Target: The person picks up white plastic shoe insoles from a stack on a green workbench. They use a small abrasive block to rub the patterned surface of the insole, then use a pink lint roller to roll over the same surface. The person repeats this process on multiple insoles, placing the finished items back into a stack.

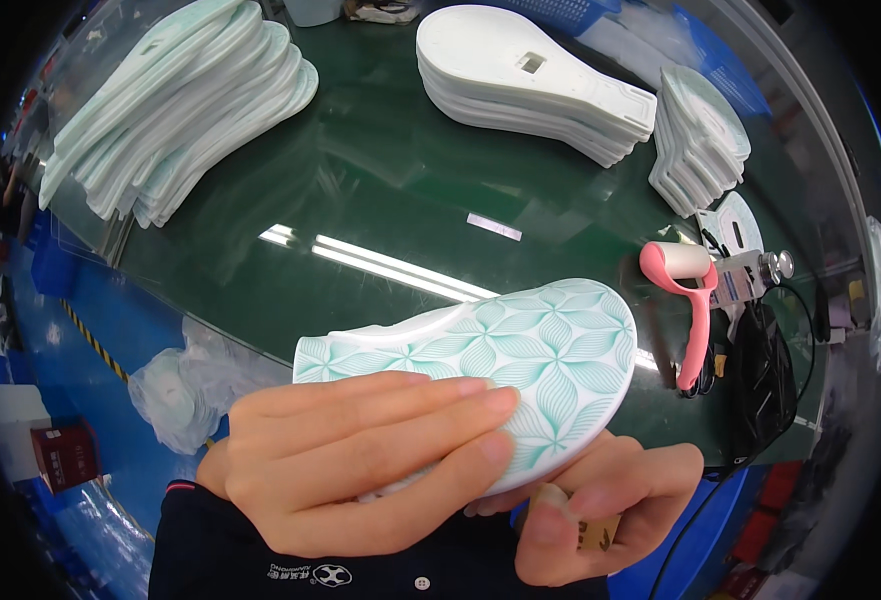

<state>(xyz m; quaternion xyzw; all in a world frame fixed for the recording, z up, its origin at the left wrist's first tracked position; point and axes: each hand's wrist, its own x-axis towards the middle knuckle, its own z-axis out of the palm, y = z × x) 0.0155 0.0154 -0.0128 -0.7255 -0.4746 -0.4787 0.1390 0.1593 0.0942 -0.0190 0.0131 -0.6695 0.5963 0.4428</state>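
Note:
A white paddle-shaped plastic panel with a green leaf pattern is held up over the near edge of the table. My left hand grips it, the fingers lying together across the patterned face; the thumb is hidden. Just below the panel's rounded right end, my right hand is closed, with its fingers curled around a small tan piece that looks like paper or tape. Part of the right hand is hidden behind the panel.
Stacked white panels stand at the far side, with further stacks at the far left and right. A pink-handled roller, a metal-capped bottle and a black pouch lie on the right of the green table.

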